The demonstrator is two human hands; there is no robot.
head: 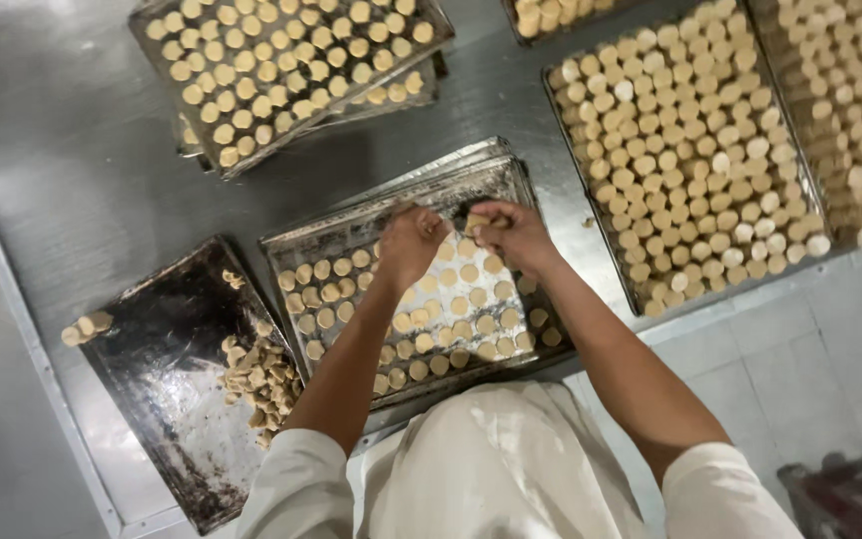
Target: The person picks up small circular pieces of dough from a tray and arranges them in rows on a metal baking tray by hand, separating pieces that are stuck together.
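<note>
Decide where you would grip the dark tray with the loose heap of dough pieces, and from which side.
Grip the dark tray by its bare near-left rim, coming from the table's front edge. The heap of dough pieces crowds its right side, and the centre tray lies close along that edge, leaving fingers little room there.

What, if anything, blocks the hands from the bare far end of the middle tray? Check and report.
Nothing visible does. The left hand and the right hand, pinching a dough piece, are directly over the tray. Its far strip lies bare; the rows of dough rounds sit nearer the person.
</note>
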